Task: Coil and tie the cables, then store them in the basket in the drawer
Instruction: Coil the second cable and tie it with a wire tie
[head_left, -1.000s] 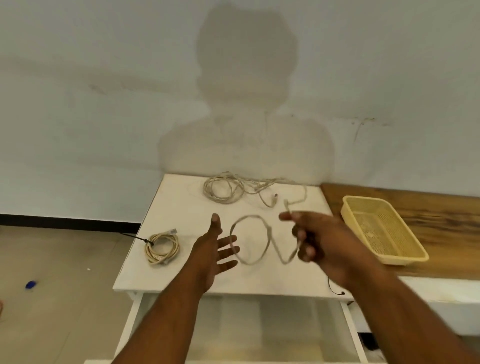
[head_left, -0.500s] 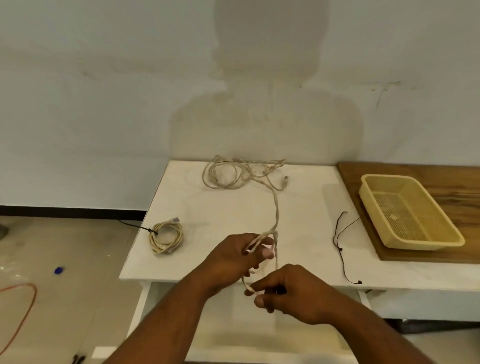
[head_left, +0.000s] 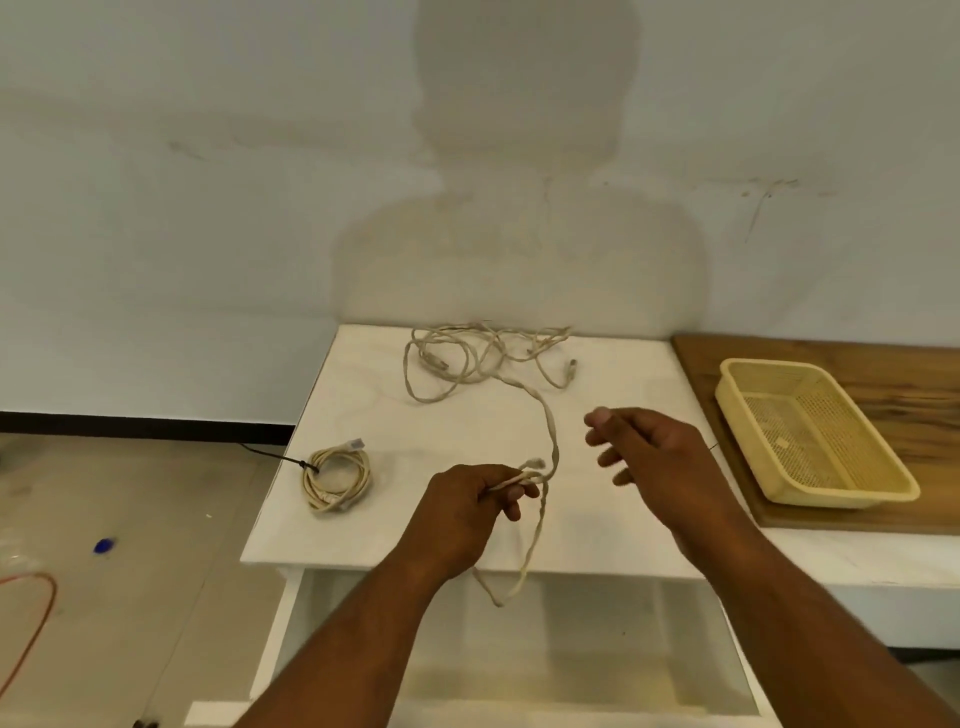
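Head view: at centre the left hand (head_left: 467, 501) pinches the cable (head_left: 551, 436) near its plug, with one loop hanging over the open drawer (head_left: 519, 675) at the bottom. The right hand (head_left: 649, 457) hovers beside it, fingers apart and empty. It should probably take the strand just above the pinch and feed even loops, drawing slack gently from the tangle (head_left: 467, 358) at top centre. The basket (head_left: 831, 498) sits at right, outside the drawer.
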